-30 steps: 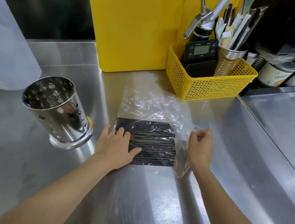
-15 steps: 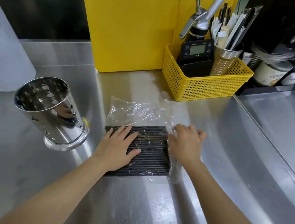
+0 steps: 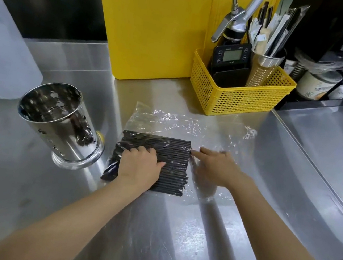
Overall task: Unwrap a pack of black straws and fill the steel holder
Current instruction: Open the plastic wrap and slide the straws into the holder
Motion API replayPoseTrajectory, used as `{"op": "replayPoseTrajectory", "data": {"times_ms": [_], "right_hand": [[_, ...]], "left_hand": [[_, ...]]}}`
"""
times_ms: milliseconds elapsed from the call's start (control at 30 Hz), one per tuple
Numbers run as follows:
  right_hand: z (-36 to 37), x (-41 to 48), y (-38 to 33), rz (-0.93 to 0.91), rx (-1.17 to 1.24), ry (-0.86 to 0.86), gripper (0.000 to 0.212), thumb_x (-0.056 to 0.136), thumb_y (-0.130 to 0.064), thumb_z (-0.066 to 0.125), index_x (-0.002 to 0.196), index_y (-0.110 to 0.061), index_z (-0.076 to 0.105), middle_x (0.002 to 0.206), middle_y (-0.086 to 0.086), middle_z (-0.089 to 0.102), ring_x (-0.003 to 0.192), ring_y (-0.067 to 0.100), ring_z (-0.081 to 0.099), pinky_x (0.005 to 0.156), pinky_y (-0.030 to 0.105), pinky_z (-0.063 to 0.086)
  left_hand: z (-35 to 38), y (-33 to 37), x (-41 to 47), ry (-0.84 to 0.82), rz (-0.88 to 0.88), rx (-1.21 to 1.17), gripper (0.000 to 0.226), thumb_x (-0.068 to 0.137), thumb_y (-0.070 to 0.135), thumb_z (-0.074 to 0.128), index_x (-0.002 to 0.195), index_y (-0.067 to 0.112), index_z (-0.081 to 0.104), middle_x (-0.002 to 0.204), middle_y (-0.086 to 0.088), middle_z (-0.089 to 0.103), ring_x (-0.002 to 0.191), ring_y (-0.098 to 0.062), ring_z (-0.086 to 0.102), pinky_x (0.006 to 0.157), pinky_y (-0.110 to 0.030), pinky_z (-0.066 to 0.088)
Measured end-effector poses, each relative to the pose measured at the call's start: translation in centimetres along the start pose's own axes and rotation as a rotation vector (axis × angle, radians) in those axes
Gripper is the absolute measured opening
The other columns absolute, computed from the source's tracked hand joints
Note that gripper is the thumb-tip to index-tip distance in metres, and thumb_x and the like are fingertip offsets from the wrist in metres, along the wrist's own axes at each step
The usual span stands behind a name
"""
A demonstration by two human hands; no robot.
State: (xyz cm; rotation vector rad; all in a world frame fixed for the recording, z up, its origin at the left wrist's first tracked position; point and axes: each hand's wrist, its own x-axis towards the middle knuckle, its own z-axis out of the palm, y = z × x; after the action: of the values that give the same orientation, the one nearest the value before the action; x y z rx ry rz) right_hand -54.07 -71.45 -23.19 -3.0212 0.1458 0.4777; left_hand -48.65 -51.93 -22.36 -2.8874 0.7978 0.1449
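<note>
A flat row of black straws (image 3: 173, 154) lies on the steel counter, with its clear plastic wrap (image 3: 167, 122) spread open behind it and to the right. My left hand (image 3: 139, 166) presses down on the left half of the straws, fingers bent over them. My right hand (image 3: 216, 167) rests on the wrap at the right side, fingers stretched out and touching the straws' right ends. The perforated steel holder (image 3: 61, 123) stands upright to the left of the straws, close to their left ends, with nothing inside.
A yellow basket (image 3: 236, 99) with a scale, a dispenser and a cup of utensils stands behind the wrap. A yellow board (image 3: 149, 27) leans at the back. A white plastic container (image 3: 4, 44) sits far left. A counter seam (image 3: 306, 166) runs along the right.
The wrap has been opened out wider to the right. My right hand went from pinching the wrap to lying with fingers against the straw ends. My left hand's fingers curled in.
</note>
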Motion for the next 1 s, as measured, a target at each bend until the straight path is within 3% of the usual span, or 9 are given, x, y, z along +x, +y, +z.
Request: {"op": "replayPoseTrajectory", "data": {"times_ms": [100, 233, 300, 433, 500, 600, 733, 867, 1000], "right_hand": [[-0.9, -0.6, -0.8, 0.059, 0.062, -0.121, 0.039, 0.091, -0.033, 0.042, 0.129, -0.026, 0.049, 0.121, 0.009, 0.058, 0.111, 0.032, 0.056, 0.088, 0.040, 0.048], [-3.0, -1.4, -1.7, 0.019, 0.388, -0.363, 0.026, 0.086, -0.031, 0.055, 0.107, -0.020, 0.065, 0.096, 0.011, 0.072, 0.077, 0.025, 0.071, 0.047, 0.024, 0.053], [-2.8, -1.5, -1.7, 0.027, 0.500, -0.321, 0.022, 0.085, -0.028, 0.059, 0.102, -0.016, 0.067, 0.095, 0.012, 0.072, 0.077, 0.025, 0.070, 0.053, 0.023, 0.051], [-1.3, 0.1, 0.3, 0.462, 0.524, 0.300, 0.034, 0.083, -0.024, 0.062, 0.114, -0.008, 0.059, 0.118, 0.017, 0.060, 0.107, 0.033, 0.057, 0.088, 0.037, 0.045], [-1.0, 0.6, 1.1, 0.612, 0.599, 0.310, 0.047, 0.082, -0.026, 0.065, 0.120, -0.002, 0.051, 0.120, 0.019, 0.055, 0.114, 0.036, 0.053, 0.092, 0.041, 0.043], [-0.9, 0.9, 1.7, 0.687, 0.774, 0.224, 0.037, 0.078, -0.023, 0.071, 0.099, -0.003, 0.047, 0.084, 0.011, 0.053, 0.093, 0.033, 0.058, 0.073, 0.035, 0.046], [-1.5, 0.4, 1.5, 0.562, 1.168, 0.165, 0.011, 0.080, -0.001, 0.066, 0.072, 0.005, 0.061, 0.042, 0.004, 0.047, 0.035, 0.015, 0.044, 0.032, 0.013, 0.030], [-3.5, -0.6, 0.8, 0.367, 1.512, -0.005, 0.016, 0.085, 0.006, 0.054, 0.072, -0.003, 0.058, 0.041, 0.003, 0.050, 0.030, 0.011, 0.041, 0.032, 0.015, 0.033], [-7.1, -1.4, -0.2, 0.105, 1.496, 0.116, 0.020, 0.085, 0.004, 0.055, 0.069, -0.008, 0.054, 0.045, 0.001, 0.048, 0.038, 0.013, 0.037, 0.039, 0.022, 0.030]], "left_hand": [[0.3, 0.2, 0.4, -0.086, -0.073, -0.064, 0.076, 0.089, 0.064, 0.020, 0.135, 0.006, 0.035, 0.132, -0.023, 0.050, 0.121, -0.038, 0.047, 0.096, -0.046, 0.038], [1.3, -1.5, 2.1, -0.215, 0.116, -0.207, 0.078, 0.088, 0.066, 0.021, 0.148, 0.019, 0.007, 0.159, -0.011, 0.005, 0.146, -0.027, -0.002, 0.116, -0.046, 0.005], [1.8, -2.3, 2.5, -0.182, 0.219, -0.212, 0.072, 0.090, 0.061, 0.027, 0.148, 0.024, 0.006, 0.159, -0.006, -0.005, 0.145, -0.026, -0.010, 0.117, -0.044, -0.001], [1.6, -2.5, 1.4, 0.076, 0.120, -0.160, 0.058, 0.091, 0.051, 0.041, 0.138, 0.017, 0.035, 0.146, -0.016, 0.029, 0.134, -0.032, 0.027, 0.106, -0.043, 0.025], [1.1, -2.3, 1.1, 0.094, 0.017, -0.177, 0.050, 0.092, 0.046, 0.044, 0.127, 0.011, 0.044, 0.126, -0.015, 0.046, 0.117, -0.032, 0.042, 0.094, -0.040, 0.035], [1.3, -2.3, 1.2, -0.012, -0.036, -0.320, 0.052, 0.093, 0.047, 0.041, 0.129, 0.010, 0.041, 0.128, -0.015, 0.045, 0.120, -0.033, 0.042, 0.097, -0.041, 0.037], [1.1, -2.7, 1.6, -0.139, -0.071, -0.654, 0.059, 0.092, 0.046, 0.044, 0.139, 0.011, 0.033, 0.145, -0.010, 0.031, 0.133, -0.029, 0.032, 0.105, -0.041, 0.032], [1.1, -3.0, 1.6, -0.180, -0.089, -0.762, 0.060, 0.092, 0.044, 0.045, 0.142, 0.014, 0.029, 0.154, -0.006, 0.021, 0.141, -0.026, 0.021, 0.112, -0.042, 0.024], [0.3, -3.0, 1.5, -0.128, -0.166, -0.837, 0.056, 0.093, 0.042, 0.044, 0.141, 0.014, 0.032, 0.152, -0.007, 0.024, 0.141, -0.026, 0.020, 0.113, -0.041, 0.021]]}}
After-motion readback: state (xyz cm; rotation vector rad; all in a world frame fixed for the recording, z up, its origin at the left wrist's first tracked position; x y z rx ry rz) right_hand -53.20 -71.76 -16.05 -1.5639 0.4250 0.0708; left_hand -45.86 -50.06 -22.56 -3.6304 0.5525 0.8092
